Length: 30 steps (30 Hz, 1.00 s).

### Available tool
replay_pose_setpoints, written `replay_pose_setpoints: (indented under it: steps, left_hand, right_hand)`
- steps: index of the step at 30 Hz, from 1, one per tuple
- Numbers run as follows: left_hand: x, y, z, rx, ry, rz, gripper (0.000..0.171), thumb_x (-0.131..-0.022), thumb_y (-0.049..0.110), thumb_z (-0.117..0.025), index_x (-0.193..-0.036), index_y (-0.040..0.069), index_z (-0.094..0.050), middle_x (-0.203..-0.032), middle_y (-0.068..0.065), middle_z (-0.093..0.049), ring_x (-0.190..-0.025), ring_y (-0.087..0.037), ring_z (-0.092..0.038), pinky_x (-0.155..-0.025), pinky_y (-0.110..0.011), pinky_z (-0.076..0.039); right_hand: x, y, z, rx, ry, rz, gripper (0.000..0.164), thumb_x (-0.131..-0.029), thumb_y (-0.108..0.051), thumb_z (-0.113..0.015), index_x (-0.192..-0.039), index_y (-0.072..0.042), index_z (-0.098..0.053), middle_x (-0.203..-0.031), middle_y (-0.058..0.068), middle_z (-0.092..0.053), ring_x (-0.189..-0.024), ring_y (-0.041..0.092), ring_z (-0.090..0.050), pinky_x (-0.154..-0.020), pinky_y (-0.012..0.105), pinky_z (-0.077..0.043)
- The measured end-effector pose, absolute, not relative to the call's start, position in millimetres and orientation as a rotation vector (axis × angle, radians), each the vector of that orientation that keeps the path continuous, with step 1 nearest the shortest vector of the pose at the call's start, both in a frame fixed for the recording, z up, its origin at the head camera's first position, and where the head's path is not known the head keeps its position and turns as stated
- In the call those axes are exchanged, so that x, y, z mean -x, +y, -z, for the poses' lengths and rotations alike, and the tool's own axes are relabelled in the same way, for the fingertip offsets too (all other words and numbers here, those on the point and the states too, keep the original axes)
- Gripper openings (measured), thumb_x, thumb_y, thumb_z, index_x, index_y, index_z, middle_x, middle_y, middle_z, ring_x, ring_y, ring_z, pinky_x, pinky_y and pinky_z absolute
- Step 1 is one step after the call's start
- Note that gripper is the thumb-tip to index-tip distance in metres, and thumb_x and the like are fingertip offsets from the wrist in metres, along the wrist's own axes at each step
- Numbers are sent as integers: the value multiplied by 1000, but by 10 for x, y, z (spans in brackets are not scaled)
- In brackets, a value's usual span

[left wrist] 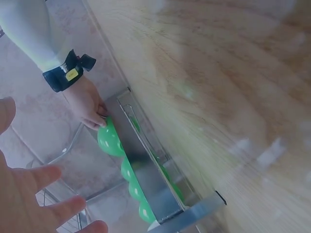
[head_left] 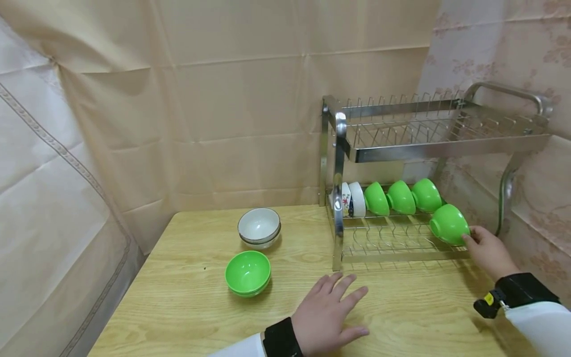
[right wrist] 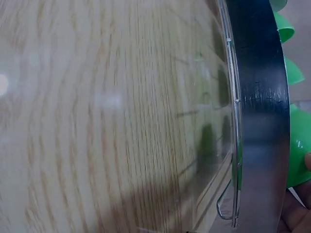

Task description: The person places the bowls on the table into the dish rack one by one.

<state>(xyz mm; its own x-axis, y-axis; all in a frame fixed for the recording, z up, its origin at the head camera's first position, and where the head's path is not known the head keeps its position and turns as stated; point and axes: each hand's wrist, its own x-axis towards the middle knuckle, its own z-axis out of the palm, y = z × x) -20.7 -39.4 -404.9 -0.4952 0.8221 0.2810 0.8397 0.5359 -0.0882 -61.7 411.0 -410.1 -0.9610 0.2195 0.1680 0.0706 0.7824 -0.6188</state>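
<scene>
My right hand (head_left: pixel 490 253) pinches the rim of a green bowl (head_left: pixel 449 225) at the right end of the dish rack's lower tier (head_left: pixel 403 256). The bowl is tipped on its side, its foot toward the left. In the right wrist view the same bowl (right wrist: pixel 300 145) shows behind the rack's metal edge, with only a few fingers of the hand in frame. Left of it stand several green bowls (head_left: pixel 401 197) in a row on the tier, then white bowls (head_left: pixel 357 199). My left hand (head_left: pixel 327 315) hovers near the table's front with fingers spread, holding nothing.
Two stacked white bowls (head_left: pixel 259 225) sit on the wooden table (head_left: pixel 178 297), left of the rack. In front of them is a stack of green bowls (head_left: pixel 248 272). The rack's upper tier (head_left: pixel 446 148) overhangs the lower one. Curtains hang behind and at both sides.
</scene>
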Motion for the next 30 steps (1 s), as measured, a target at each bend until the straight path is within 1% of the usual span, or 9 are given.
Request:
replay_pose_setpoints:
  steps: [6,13,16,19,20,22,24,27,30]
  left_hand:
    - [196,-346,4039,1379,-2528,74,72,-97,71,-21,-155,31,-31,-159,1,-30,-144,-24,-32,-114,-43,-33]
    - [189,-398,4017,1353,-2560,54,72,-97,72,-21,-156,31,-29,-160,1,-28,-145,-25,-31,-115,-43,-31]
    - [197,-455,4000,1325,-2572,73,72,-97,71,-25,-156,30,-31,-159,0,-29,-145,-25,-31,-114,-43,-32]
    - [216,-537,3979,1297,-2613,129,71,-97,70,-29,-156,30,-30,-159,0,-29,-145,-25,-31,-114,-45,-32]
    - [223,-572,3971,1284,-2628,151,71,-97,70,-30,-156,30,-30,-160,0,-29,-145,-25,-31,-114,-45,-31]
    - [234,-649,3962,1253,-2662,192,71,-97,69,-31,-156,30,-29,-160,0,-27,-145,-26,-30,-115,-47,-31]
    - [242,-730,3960,1218,-2683,221,71,-97,69,-30,-156,30,-29,-161,0,-27,-145,-26,-29,-115,-48,-30]
    - [244,-847,3973,1173,-2694,241,71,-97,69,-29,-156,29,-31,-160,-1,-29,-145,-27,-30,-115,-49,-30]
    - [243,-948,3996,1146,-2685,261,70,-98,67,-34,-154,26,-35,-158,-3,-33,-144,-28,-32,-114,-50,-30]
  right_hand:
    - [596,4094,4152,260,-2735,-904,53,-107,-24,-39,-136,20,-33,-121,42,-47,-104,56,-51,-77,61,-47]
    - [535,4011,4059,324,-2678,-995,67,-106,-29,-39,-146,19,-16,-133,45,-34,-115,59,-40,-85,66,-41]
    - [467,3938,3974,383,-2599,-1016,67,-104,-29,-40,-147,18,-17,-137,43,-32,-119,57,-38,-86,63,-39]
    - [381,3819,3877,397,-2514,-1037,66,-103,-28,-41,-147,16,-19,-140,42,-31,-125,57,-33,-92,65,-34]
    - [356,3752,3843,382,-2503,-1045,66,-103,-28,-41,-148,16,-19,-142,42,-30,-127,58,-32,-95,67,-33]
    - [314,3586,3790,317,-2511,-1046,67,-104,-28,-43,-149,16,-17,-144,43,-26,-131,61,-26,-99,73,-26]
    - [268,3389,3750,213,-2567,-997,70,-104,-30,-47,-150,14,-16,-145,45,-22,-131,64,-22,-100,76,-22]
    - [159,3055,3728,19,-2656,-858,75,-102,-34,-55,-152,9,-19,-146,43,-24,-130,63,-24,-99,77,-21]
    - [11,2753,3755,-175,-2692,-690,77,-96,-37,-65,-153,0,-28,-149,35,-29,-131,59,-29,-102,75,-21]
